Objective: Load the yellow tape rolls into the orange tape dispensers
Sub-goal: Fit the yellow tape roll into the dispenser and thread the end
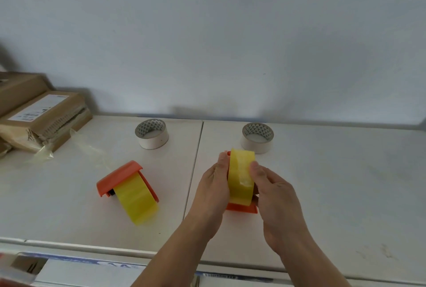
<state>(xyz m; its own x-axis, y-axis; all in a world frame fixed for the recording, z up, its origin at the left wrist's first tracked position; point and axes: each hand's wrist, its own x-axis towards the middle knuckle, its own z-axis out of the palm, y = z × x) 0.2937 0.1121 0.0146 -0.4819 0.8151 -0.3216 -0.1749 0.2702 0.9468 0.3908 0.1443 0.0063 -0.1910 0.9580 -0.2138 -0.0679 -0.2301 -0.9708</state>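
Observation:
A yellow tape roll (241,176) stands on edge inside an orange dispenser (242,208) at the table's middle right; only the dispenser's bottom edge and a bit at the top show. My left hand (213,191) presses on the roll's left side and my right hand (274,196) grips its right side, thumb on the tape face. To the left, a second orange dispenser (117,177) lies on the table with a yellow roll (137,199) seated in it.
Two white tape rolls (152,134) (257,138) stand near the back wall. Cardboard boxes (43,118) and crumpled clear film (46,153) sit at the back left. The white table (334,183) has a seam down its middle.

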